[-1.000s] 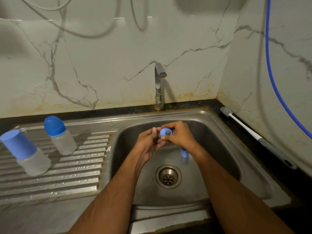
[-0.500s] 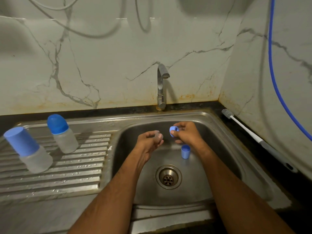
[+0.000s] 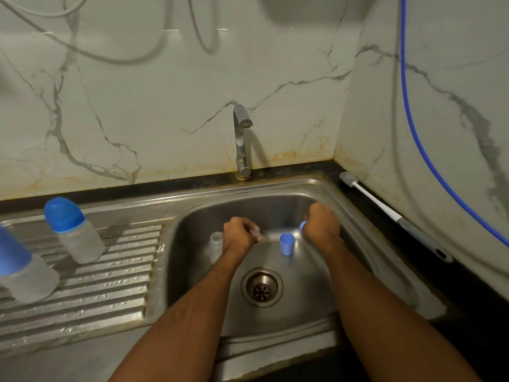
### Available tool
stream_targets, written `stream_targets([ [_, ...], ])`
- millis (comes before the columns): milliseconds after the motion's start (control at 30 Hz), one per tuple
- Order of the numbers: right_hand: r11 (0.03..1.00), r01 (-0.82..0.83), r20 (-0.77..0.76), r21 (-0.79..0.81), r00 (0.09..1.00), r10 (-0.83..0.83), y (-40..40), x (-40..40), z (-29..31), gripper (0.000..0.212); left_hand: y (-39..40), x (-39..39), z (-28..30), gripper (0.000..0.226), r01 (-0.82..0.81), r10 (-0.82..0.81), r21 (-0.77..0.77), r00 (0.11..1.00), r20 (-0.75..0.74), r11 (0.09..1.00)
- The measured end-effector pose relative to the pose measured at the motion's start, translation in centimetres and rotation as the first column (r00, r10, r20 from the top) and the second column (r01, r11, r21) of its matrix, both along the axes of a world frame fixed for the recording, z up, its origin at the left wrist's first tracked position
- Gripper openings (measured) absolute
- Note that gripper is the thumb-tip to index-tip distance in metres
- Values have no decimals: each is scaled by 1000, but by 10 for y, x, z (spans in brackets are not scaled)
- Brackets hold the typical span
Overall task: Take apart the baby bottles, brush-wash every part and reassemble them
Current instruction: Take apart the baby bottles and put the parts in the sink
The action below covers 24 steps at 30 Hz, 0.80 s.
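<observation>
Hands (image 3: 281, 230) apart — nipple (image 3: 256, 233); ring (image 3: 302, 226)

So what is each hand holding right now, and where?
The left hand pinches a clear teat at its fingertips. The right hand grips the blue collar ring, mostly hidden behind its fingers, so the exact hold cannot be told.

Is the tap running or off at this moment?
Off. No water stream falls from the tap spout into the sink.
</observation>
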State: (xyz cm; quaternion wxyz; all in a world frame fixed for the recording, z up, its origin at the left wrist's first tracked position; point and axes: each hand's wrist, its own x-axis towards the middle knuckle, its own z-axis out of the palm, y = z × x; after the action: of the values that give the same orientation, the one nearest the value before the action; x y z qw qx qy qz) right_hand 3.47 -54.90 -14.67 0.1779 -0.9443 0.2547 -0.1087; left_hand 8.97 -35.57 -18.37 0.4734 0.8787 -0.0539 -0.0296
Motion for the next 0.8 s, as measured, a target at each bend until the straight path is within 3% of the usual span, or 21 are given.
stream_targets([
  [200, 999, -43, -216, -18, 976, 38, -3, -9, -27, 31, -16, 6, -20, 29, 92, -78, 199, 994, -74, 976],
  [800, 995, -87, -280, 40, 955, 95, 0, 10, -56, 23, -34, 39, -88, 15, 119, -99, 258, 991, -88, 959],
])
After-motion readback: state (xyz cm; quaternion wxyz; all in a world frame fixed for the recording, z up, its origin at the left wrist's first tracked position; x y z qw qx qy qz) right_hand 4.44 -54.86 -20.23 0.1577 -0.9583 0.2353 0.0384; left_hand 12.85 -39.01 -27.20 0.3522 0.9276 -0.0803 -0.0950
